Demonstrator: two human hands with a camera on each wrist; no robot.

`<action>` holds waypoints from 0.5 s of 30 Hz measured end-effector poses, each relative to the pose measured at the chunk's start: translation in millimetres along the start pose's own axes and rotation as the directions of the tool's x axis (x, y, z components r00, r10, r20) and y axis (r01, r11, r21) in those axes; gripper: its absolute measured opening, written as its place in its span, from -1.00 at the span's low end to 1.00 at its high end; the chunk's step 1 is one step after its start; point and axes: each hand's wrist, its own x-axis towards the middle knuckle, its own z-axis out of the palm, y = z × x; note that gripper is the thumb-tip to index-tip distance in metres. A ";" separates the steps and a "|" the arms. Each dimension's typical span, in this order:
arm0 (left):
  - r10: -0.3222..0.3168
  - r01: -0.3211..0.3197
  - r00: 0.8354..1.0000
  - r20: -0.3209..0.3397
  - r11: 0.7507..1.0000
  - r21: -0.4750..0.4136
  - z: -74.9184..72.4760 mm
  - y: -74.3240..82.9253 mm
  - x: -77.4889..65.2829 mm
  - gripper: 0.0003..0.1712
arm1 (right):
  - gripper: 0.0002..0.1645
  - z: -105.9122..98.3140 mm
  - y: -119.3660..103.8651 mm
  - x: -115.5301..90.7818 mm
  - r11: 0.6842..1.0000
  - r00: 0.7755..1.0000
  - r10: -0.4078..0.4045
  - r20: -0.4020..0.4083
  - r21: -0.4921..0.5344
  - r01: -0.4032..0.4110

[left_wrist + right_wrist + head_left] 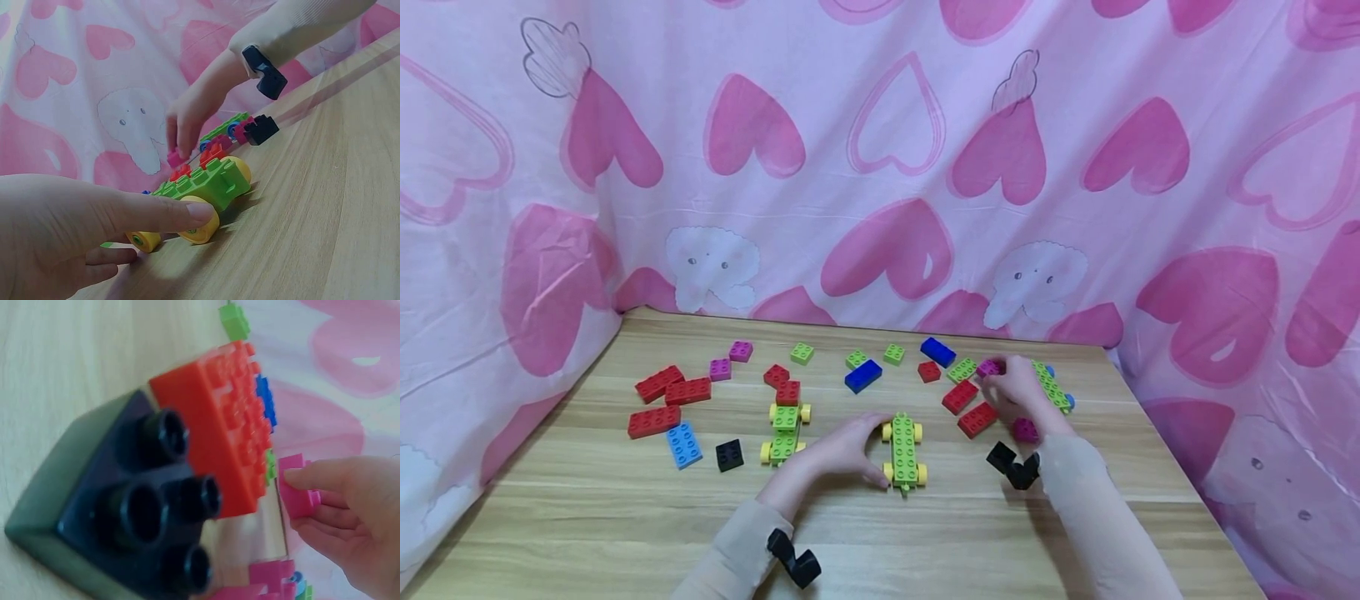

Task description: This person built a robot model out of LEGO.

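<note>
My left hand (844,450) lies beside a green toy car base (904,450) with yellow wheels. Its thumb (181,214) rests against a near wheel, and in the head view the index finger reaches the far wheel on the same side. Toward the right, my right hand (1019,392) pinches a magenta brick (296,487) between thumb and fingers. That brick is partly hidden by the hand in the head view. Red bricks (977,419) lie just left of the right hand. A second magenta brick (1026,430) sits under the right wrist.
Another green car base (786,442) with yellow wheels stands left, and one with blue wheels (1052,387) stands far right. Red bricks (655,422), a light blue brick (684,444) and a black brick (729,455) lie left. Green and blue bricks (862,377) line the back; a black brick (1002,457) lies right.
</note>
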 end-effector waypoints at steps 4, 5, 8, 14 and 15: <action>-0.003 0.003 1.000 0.000 1.000 -0.002 0.6 -1.1 0.2 0.22 | -0.44 -3.3 -8.3 -4.2 0.998 0.995 -0.058 -0.078 -0.026 0.057; -0.003 0.003 1.000 0.000 1.000 -0.002 0.7 -1.4 0.3 0.22 | -0.43 -4.0 -11.3 -5.8 0.997 0.993 -0.072 -0.088 -0.028 0.070; -0.001 0.001 1.000 -0.001 1.000 0.000 0.9 -2.0 0.7 0.23 | -0.41 -5.8 -21.8 -11.5 0.997 0.991 -0.080 -0.112 0.004 0.081; 0.001 -0.001 1.000 0.001 1.000 -0.004 0.1 -2.1 0.5 0.22 | -0.45 -4.9 -41.6 -23.3 0.990 0.982 -0.124 -0.144 0.053 0.132; 0.002 -0.002 1.000 0.001 1.000 -0.005 -0.1 -1.9 0.3 0.21 | -0.46 -3.8 -44.6 -24.9 0.988 0.979 -0.138 -0.150 0.053 0.148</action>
